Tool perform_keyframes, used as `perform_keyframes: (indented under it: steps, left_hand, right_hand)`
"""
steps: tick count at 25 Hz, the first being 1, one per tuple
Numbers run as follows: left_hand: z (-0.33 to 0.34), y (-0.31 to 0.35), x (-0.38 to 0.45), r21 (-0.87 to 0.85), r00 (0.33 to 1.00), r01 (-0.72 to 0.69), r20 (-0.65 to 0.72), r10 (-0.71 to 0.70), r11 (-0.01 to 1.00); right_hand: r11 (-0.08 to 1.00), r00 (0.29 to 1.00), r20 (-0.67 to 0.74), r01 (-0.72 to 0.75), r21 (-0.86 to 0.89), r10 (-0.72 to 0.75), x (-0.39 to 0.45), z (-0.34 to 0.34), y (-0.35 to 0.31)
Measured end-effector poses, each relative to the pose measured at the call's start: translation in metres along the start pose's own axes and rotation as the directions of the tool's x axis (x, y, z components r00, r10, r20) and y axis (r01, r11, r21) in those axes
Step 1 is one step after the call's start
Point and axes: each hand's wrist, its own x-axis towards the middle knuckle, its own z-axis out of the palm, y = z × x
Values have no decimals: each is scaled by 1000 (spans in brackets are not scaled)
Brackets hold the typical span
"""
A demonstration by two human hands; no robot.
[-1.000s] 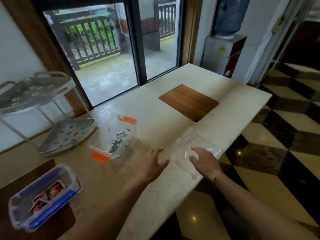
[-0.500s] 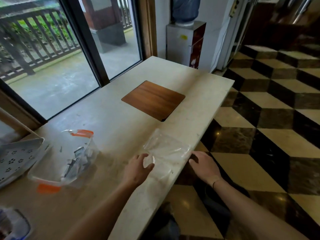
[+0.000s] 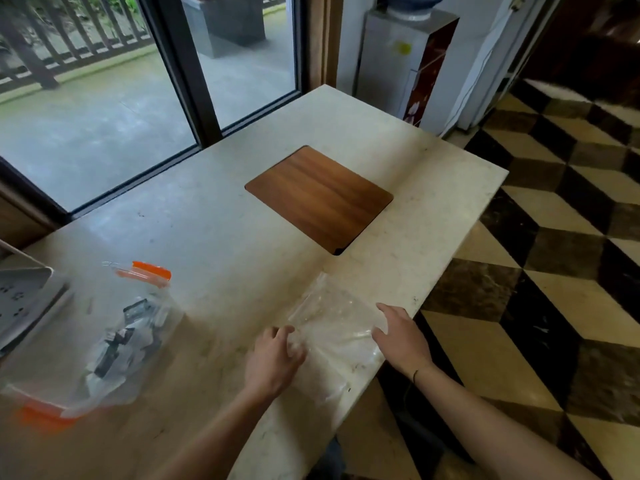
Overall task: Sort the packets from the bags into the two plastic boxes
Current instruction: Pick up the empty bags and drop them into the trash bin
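Our left hand (image 3: 275, 355) rests on the near left edge of a clear plastic bag (image 3: 332, 327), fingers loosely curled onto the film; we cannot tell whether they pinch it or only press. Our right hand (image 3: 401, 337) lies on the bag's right side, fingers fairly straight and slightly spread, flat on the plastic near the surface's right edge. The bag lies flat and looks empty, though the blur hides small contents. Left of the hands, well apart, stands a clear plastic box (image 3: 104, 341) with orange clips; dark and pale packets (image 3: 121, 337) lie inside it. The second box is out of view. Farther off, a wooden inset board (image 3: 318, 197) sits in the pale stone surface (image 3: 214, 237); a white perforated rack (image 3: 20, 299) shows at the left edge. Beyond are a glass door and a water dispenser (image 3: 405, 60). We judge the step in hand to be dealing with this emptied bag, flattening it or checking it. Next move calls for a firm grip on the slippery film, then setting it aside.
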Motion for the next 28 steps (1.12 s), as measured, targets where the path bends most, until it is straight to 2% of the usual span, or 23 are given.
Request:
perform_keyframes:
  steps: [9, 12, 15, 18, 23, 28]
  left_hand:
    - [7, 4, 3, 109, 997, 55, 50, -60, 993]
    - [10, 3, 5, 80, 994, 98, 43, -101, 992]
    - [11, 5, 9, 32, 987, 152, 49, -154, 988]
    - [11, 3, 11, -73, 972, 232, 67, -227, 970]
    - [5, 6, 18, -252, 960, 281, 75, -271, 926]
    - [-8, 17, 36, -456, 926, 376, 208, -314, 807]
  right_hand:
    - [971, 995, 93, -12, -238, 35, 48, 13, -3]
    - [934, 995, 92, -10, -357, 46, 52, 19, -1]
    - [933, 994, 97, -5, -359, 43, 55, 18, 4]
    - [963, 989, 136, -13, -269, 51, 62, 12, 7]
    - [985, 960, 262, -134, 112, 101, 74, -2, 15]
    - [949, 971, 225, -142, 281, 79, 76, -18, 15]
